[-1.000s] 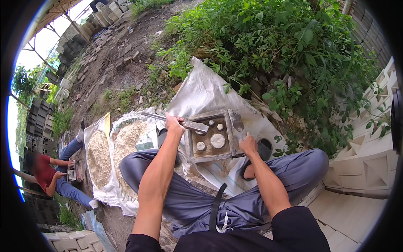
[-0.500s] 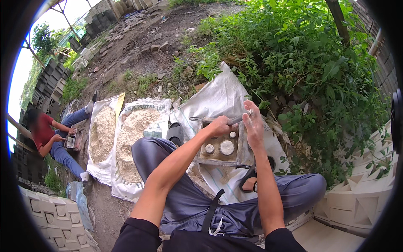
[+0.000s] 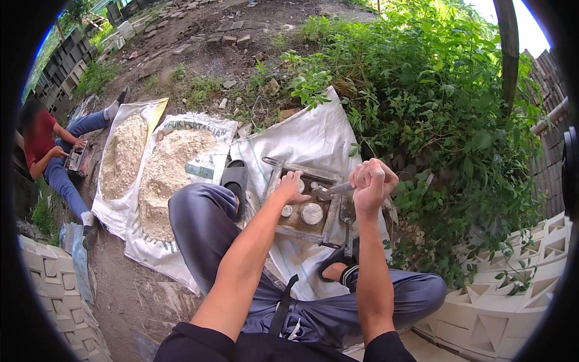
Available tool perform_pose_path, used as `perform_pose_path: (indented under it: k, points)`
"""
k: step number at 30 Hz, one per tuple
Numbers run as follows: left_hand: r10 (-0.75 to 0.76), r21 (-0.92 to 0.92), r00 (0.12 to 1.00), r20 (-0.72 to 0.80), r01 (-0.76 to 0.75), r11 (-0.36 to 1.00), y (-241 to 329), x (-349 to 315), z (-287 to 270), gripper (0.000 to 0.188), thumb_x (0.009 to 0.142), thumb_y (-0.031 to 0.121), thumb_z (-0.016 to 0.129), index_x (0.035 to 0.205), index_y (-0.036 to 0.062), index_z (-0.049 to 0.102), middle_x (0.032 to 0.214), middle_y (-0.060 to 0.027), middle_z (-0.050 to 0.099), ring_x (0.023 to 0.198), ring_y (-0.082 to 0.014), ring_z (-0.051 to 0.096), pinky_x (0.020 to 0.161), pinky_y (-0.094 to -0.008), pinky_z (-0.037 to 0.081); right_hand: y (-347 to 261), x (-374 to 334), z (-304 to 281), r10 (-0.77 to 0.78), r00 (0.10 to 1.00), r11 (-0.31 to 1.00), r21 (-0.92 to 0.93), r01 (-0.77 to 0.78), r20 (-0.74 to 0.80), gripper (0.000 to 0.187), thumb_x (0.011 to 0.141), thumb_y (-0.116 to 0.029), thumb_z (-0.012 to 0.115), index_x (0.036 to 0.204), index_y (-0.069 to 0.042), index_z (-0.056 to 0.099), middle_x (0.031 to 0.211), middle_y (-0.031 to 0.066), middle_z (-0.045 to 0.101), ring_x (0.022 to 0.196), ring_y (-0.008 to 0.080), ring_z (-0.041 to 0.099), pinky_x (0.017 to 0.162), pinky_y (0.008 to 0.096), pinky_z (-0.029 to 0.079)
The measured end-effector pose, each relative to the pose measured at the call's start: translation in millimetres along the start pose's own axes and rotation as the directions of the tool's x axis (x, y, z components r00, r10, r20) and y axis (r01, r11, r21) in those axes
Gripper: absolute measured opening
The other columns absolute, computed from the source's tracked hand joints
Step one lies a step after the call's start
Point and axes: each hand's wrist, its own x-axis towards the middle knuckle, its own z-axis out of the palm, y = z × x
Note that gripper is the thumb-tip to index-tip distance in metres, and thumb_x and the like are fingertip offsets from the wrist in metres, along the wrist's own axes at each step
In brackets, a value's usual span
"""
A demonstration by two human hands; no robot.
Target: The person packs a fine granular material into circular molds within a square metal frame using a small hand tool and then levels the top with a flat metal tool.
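Observation:
My right hand (image 3: 373,181) is closed around the handle of a small trowel (image 3: 324,193), its grey metal head pointing left over a shallow rectangular moulding frame (image 3: 301,234). My left hand (image 3: 289,189) lies open over the left part of the frame, fingers stretched out; what its fingertips touch is hard to see. Inside the frame, brownish sandy fill surrounds a large round whitish disc (image 3: 312,213) and a smaller one (image 3: 287,211). Another small pale piece (image 3: 314,185) shows beside the trowel head. Whitish dust marks my hands.
A white woven sack (image 3: 301,142) is spread beneath the frame. On the left, two opened sacks bear heaps of pale powder (image 3: 175,166). A person in red (image 3: 45,139) sits beyond, handling another frame. Dense plants (image 3: 422,108) grow at right; patterned blocks (image 3: 488,320) stand lower right.
The trowel has passed from my left hand to my right, which was open and has closed on its handle. My left hand has come down over the frame. The view has shifted right.

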Motion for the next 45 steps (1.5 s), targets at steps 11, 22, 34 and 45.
perform_pose_path:
  k: [11,22,34,45]
  points:
    - [-0.117,0.007,0.865,-0.488,0.138,0.99,-71.0,-37.0,80.8,0.085,0.088,0.05,0.053,0.149,0.0027,0.018,0.155,-0.0163,0.018,0.141,-0.034,0.022,0.116,-0.0537,0.012,47.6,38.6,-0.3,-0.021,0.998,0.999,-0.045,0.024,0.059,0.045,0.09,-0.008,0.048,0.05,-0.005,0.028,0.045,-0.0035,0.029,0.039,0.0055,0.026,0.037,0.026,0.019]
    - [0.311,0.372,0.932,-0.188,-0.226,0.9,-63.6,-39.8,56.7,0.083,0.086,0.061,0.048,0.151,0.0177,0.021,0.159,-0.0013,0.015,0.146,-0.0232,0.012,0.112,-0.0652,0.008,76.4,39.7,-9.3,0.02,0.996,0.995,-0.1,-0.011,0.093,0.044,0.089,-0.007,0.048,0.05,-0.007,0.027,0.045,-0.0039,0.029,0.039,0.0042,0.025,0.037,0.0244,0.017]
    - [0.269,0.287,0.936,-0.227,-0.2,0.937,-66.1,-34.0,60.1,0.072,0.086,0.053,0.053,0.148,0.0251,0.03,0.156,0.0021,0.024,0.133,-0.0213,0.041,0.112,-0.0587,0.018,155.0,5.7,-37.4,0.017,1.0,0.98,-0.198,-0.02,-0.016,0.027,0.094,-0.019,0.056,0.073,-0.001,0.051,0.05,-0.0015,0.041,0.046,0.0058,0.04,0.044,0.0238,0.03]
    - [0.234,0.25,0.947,-0.221,-0.177,0.952,-65.4,-32.1,56.7,0.068,0.088,0.05,0.052,0.148,0.0251,0.031,0.156,0.0041,0.026,0.127,-0.0199,0.047,0.109,-0.0563,0.023,163.8,0.8,-45.6,0.209,0.977,0.949,-0.249,-0.192,0.041,0.048,0.097,-0.015,0.052,0.052,-0.001,0.04,0.049,-0.001,0.041,0.043,0.0067,0.034,0.041,0.0265,0.023]
